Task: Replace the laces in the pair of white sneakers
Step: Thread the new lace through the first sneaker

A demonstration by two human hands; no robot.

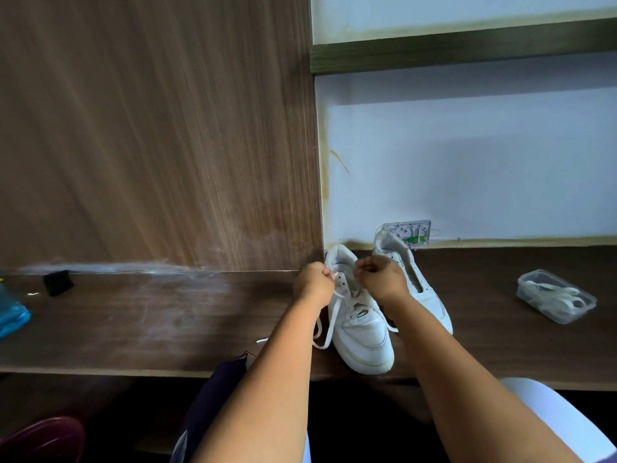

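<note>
Sneakers: near sneaker on desk, beside laceless sneaker | grip: my left hand and right hand each pinch lace at top eyelets | risk: uneven pulling could slip an end out.

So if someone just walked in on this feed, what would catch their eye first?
Both hands, left and right, are up at the collar of the near sneaker at the desk's front edge, each pinching the lace, whose loose end loops down on the sneaker's left. The second sneaker stands just behind it to the right with bare eyelets, and a clear tub of white laces sits further right.
</note>
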